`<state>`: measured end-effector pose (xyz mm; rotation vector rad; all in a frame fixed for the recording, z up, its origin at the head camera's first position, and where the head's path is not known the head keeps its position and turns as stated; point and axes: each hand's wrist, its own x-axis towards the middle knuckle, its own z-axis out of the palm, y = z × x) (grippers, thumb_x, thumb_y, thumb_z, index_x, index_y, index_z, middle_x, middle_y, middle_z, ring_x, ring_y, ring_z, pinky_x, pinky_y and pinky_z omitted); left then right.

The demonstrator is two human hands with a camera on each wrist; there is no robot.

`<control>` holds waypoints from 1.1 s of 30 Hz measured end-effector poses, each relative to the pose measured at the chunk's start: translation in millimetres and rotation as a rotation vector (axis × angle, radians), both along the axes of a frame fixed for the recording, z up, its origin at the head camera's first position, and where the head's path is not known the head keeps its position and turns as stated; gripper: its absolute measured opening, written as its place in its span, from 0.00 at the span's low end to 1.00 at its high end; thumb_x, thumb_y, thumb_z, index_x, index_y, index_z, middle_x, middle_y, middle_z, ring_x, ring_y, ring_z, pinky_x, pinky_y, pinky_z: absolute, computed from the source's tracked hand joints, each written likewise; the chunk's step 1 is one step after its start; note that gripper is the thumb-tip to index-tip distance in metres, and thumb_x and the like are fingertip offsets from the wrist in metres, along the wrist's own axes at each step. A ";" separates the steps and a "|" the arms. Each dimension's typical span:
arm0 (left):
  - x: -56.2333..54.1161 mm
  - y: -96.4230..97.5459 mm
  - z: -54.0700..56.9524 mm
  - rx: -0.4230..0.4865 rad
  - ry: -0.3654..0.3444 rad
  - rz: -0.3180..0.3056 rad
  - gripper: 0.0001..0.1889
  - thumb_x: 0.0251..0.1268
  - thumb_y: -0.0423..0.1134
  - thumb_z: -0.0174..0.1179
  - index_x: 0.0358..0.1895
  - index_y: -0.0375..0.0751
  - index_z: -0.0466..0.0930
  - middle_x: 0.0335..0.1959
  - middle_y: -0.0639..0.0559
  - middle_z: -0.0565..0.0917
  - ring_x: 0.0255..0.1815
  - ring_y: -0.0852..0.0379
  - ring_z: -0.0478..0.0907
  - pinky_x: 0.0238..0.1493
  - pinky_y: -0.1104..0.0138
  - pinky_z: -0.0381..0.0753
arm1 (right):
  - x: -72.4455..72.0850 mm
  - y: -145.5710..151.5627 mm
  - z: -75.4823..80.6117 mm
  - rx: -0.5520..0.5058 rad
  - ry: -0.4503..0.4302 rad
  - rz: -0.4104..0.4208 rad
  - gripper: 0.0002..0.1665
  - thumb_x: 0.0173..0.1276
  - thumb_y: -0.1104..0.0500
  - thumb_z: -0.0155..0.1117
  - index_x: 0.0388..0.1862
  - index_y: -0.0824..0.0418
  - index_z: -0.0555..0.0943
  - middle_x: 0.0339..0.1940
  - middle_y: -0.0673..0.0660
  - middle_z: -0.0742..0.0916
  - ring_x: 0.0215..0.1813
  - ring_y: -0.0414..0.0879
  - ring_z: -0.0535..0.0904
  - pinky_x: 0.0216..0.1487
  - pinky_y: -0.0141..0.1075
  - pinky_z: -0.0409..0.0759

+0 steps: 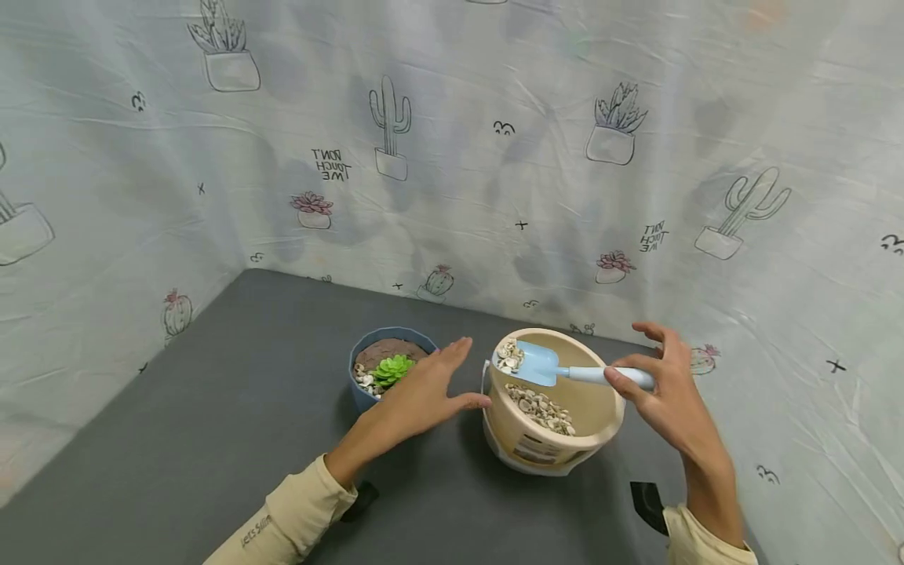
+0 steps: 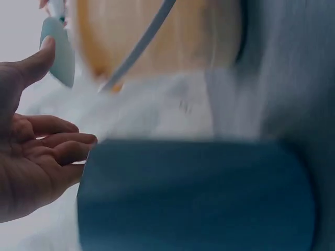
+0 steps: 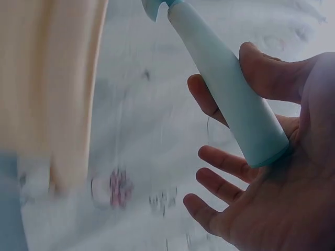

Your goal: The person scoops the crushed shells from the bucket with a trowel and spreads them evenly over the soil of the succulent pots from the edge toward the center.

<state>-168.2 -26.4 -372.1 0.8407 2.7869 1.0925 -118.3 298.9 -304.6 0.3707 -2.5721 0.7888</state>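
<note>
Leftmost, partly behind the left fingers, is a blue faceted flowerpot (image 2: 193,196) of brown soil (image 1: 388,351), with a green artificial-looking succulent (image 1: 393,369) and some pale shell pieces (image 1: 366,383) along its near-left edge. The left hand (image 1: 420,396) stretches over the pot's right side, thumb held well apart from the fingers, which are loosely bent in the left wrist view and pinch nothing. Their tips are close to the rim; I can't tell whether they touch it.

Just beyond the left thumb stands a cream bucket (image 1: 504,428) with a heap of shell pieces (image 1: 540,410) at its bottom. Above its opening, to the left of the right fingertips, the light-blue hand shovel (image 1: 589,375) carries a small load of shells (image 1: 508,357) at the blade's front.

At the far right, the right hand (image 1: 667,392) pinches the shovel's handle between thumb and index finger, the other fingers fanned out below it.

The step in hand looks like scooping shells from bucket to pot, with the load lifted but not yet delivered. The next move calls for a level blade carried left past the bucket's rim, and room between the left fingers and the soil.
</note>
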 end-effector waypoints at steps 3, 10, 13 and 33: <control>-4.6 -28.1 3.9 0.022 0.028 0.067 0.56 0.61 0.62 0.72 0.85 0.42 0.53 0.86 0.44 0.59 0.82 0.41 0.65 0.78 0.44 0.72 | -12.3 -20.4 1.6 -0.028 -0.001 0.070 0.06 0.68 0.65 0.71 0.31 0.66 0.90 0.72 0.71 0.70 0.75 0.70 0.55 0.63 0.63 0.60; -33.1 -100.2 0.6 -0.093 -0.121 0.140 0.69 0.55 0.60 0.78 0.86 0.36 0.37 0.79 0.32 0.68 0.71 0.33 0.77 0.66 0.39 0.80 | -35.4 -67.3 0.4 -0.023 -0.096 0.128 0.11 0.73 0.60 0.69 0.36 0.67 0.91 0.74 0.68 0.69 0.74 0.67 0.55 0.66 0.60 0.62; -41.0 -119.0 -5.1 -0.166 -0.180 0.079 0.70 0.55 0.61 0.78 0.86 0.33 0.36 0.60 0.31 0.84 0.55 0.37 0.87 0.58 0.44 0.84 | -43.0 -89.3 -2.8 -0.009 -0.130 0.141 0.12 0.74 0.58 0.69 0.37 0.66 0.91 0.75 0.67 0.68 0.74 0.67 0.54 0.67 0.63 0.63; -38.1 -123.6 -9.2 -0.165 -0.238 0.107 0.70 0.48 0.65 0.80 0.85 0.35 0.45 0.81 0.29 0.64 0.80 0.29 0.65 0.71 0.37 0.75 | -50.7 -191.2 -1.7 0.508 0.331 0.167 0.19 0.64 0.50 0.79 0.24 0.61 0.83 0.77 0.71 0.68 0.78 0.68 0.58 0.75 0.64 0.62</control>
